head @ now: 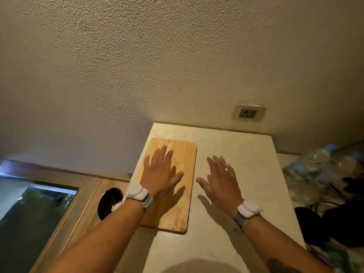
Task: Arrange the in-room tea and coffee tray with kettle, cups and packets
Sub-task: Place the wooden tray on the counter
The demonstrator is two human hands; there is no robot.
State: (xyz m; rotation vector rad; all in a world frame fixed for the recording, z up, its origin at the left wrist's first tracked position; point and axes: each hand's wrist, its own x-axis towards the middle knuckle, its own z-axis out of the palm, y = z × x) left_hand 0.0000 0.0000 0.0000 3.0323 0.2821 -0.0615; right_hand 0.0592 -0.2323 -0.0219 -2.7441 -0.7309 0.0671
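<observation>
A person's left hand (pixel 160 172) hovers flat, fingers spread, over a bare wooden tray (pixel 173 194) at the counter's (pixel 246 154) left edge; the right hand (pixel 220 177) hovers empty beside it. No kettle, cups or packets visible; arranging seems unstarted.

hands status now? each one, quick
Left hand: open, flat over the light wooden board, holding nothing.
Right hand: open above the pale countertop, empty.

Matt wooden board (pixel 178 186), smooth pale stone-look counter (pixel 246 158), rough textured wall (pixel 137 66)
</observation>
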